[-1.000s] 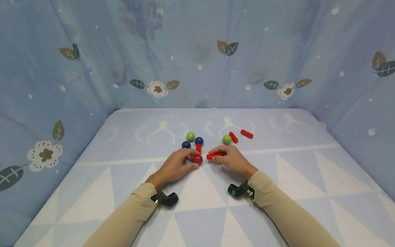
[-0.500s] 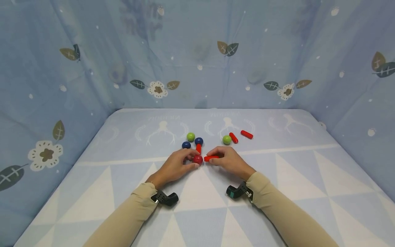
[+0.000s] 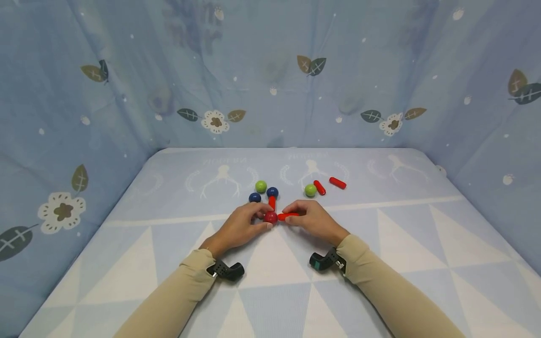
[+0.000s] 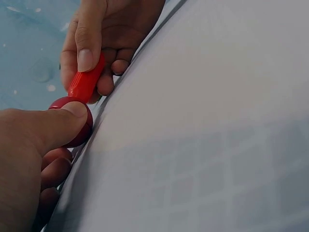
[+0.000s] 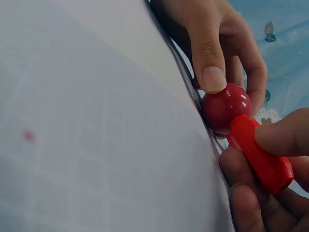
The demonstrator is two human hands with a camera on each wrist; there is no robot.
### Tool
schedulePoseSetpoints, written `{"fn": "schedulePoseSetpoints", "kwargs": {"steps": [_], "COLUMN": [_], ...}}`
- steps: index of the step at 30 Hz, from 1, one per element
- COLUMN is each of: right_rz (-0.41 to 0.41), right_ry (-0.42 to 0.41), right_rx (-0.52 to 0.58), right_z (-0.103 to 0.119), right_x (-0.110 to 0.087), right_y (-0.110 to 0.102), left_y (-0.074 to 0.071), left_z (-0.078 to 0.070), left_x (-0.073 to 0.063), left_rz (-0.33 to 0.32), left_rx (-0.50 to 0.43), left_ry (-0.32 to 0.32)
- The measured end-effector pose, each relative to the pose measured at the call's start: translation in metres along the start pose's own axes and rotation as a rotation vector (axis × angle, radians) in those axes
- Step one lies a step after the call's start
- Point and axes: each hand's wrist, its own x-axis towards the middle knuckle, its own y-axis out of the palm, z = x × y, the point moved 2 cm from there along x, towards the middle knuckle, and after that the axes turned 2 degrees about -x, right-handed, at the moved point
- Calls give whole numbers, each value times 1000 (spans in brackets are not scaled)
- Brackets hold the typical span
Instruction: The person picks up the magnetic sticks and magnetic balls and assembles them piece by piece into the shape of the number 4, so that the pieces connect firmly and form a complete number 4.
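My left hand (image 3: 242, 225) pinches a dark red ball (image 3: 271, 218) between thumb and fingers, low over the table. In my right hand (image 3: 317, 220) a bright red ridged rod (image 5: 260, 154) is held between thumb and fingers. The rod's near end meets the ball's right side, as both wrist views show. Behind the ball, another red rod (image 3: 272, 203) runs away from me to a blue ball (image 3: 272, 192). The left fingertips partly cover the spot where that rod reaches the dark red ball.
A second blue ball (image 3: 255, 197) and a green ball (image 3: 261, 186) lie just beyond my left hand. Past the right hand are another green ball (image 3: 310, 190) and two loose red rods, one nearer (image 3: 320, 188) and one farther (image 3: 337, 183). A patterned cloth (image 3: 270, 281) covers the table.
My right hand has moved left and slightly toward me, bringing its red rod from a gap away up against the dark red ball. The left hand has kept its place.
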Motion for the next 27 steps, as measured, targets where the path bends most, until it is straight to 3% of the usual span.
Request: {"fn": "schedulePoseSetpoints", "kwargs": {"steps": [27], "right_rz": [12], "right_ry": [-10], "right_rx": [-14], "right_z": [-1], "right_x": [0], "right_y": [0], "left_y": [-1], "left_z": [-1], "left_x": [-1], "left_rz": [5], "left_rx": [48], "left_ry": [39]}}
